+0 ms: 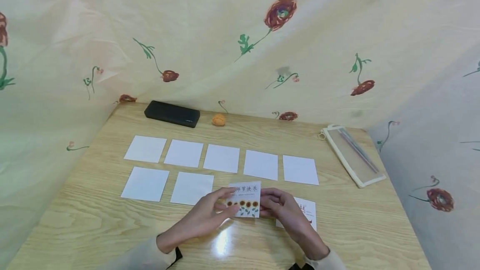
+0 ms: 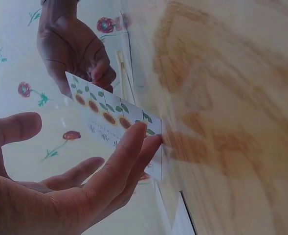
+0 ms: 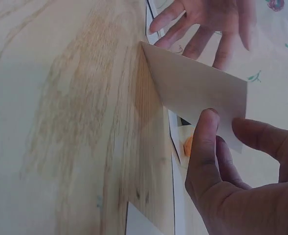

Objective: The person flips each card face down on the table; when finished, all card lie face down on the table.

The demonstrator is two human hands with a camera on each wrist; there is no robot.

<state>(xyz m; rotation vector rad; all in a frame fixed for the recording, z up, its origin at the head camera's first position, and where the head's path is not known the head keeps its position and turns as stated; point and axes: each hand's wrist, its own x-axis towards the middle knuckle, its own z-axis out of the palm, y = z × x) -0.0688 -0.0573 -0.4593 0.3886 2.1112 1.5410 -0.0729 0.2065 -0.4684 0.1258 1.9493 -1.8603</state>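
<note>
A square printed card [image 1: 243, 204] with a row of sunflowers and Chinese lettering is held upright above the table. My right hand [image 1: 283, 211] pinches its right edge between thumb and fingers; the plain back of the card [image 3: 197, 88] shows in the right wrist view. My left hand [image 1: 210, 211] is at the card's left side, its fingers straight and spread and overlapping the printed face in the head view. Partly hidden under my right hand lies another printed card [image 1: 310, 209] with red marks.
Two rows of white blank-faced cards [image 1: 221, 158] lie on the wooden table [image 1: 93, 220]. Along the back are a black case [image 1: 171, 113] and a small orange object [image 1: 218, 120]. A clear zip pouch [image 1: 356, 153] with pens sits at right, before a flowered cloth [image 1: 210, 32].
</note>
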